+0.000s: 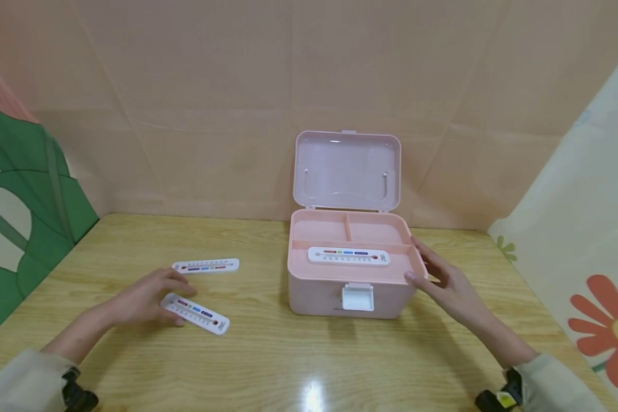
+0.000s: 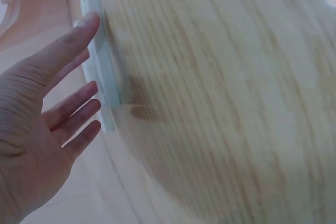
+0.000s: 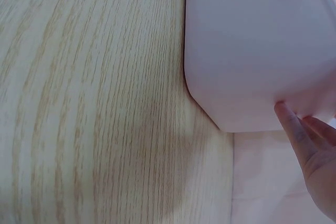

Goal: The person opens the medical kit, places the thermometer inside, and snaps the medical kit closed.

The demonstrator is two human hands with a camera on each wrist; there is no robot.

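On the table at left, a white strip thermometer [image 1: 198, 315] with coloured labels lies slanted. My left hand [image 1: 151, 297] is over its left end, thumb on the near side and fingers spread beyond. In the left wrist view, the thumb overlaps the edge of a thermometer [image 2: 107, 72]; contact is hard to tell. Just behind lies a second thermometer [image 1: 208, 265]. A third thermometer [image 1: 349, 256] rests in the front compartment of the pink medicine chest's tray [image 1: 309, 273]. My right hand [image 1: 450, 289] touches the chest [image 3: 236, 51] at its right front corner, thumb and fingers extended.
The chest's lid [image 1: 347, 171] stands raised behind the tray, and a white latch [image 1: 357, 297] hangs on the front. The wooden table [image 1: 257, 360] ends at a tan backdrop [image 1: 211, 143]. Printed flower panels [image 1: 561, 217] flank both sides.
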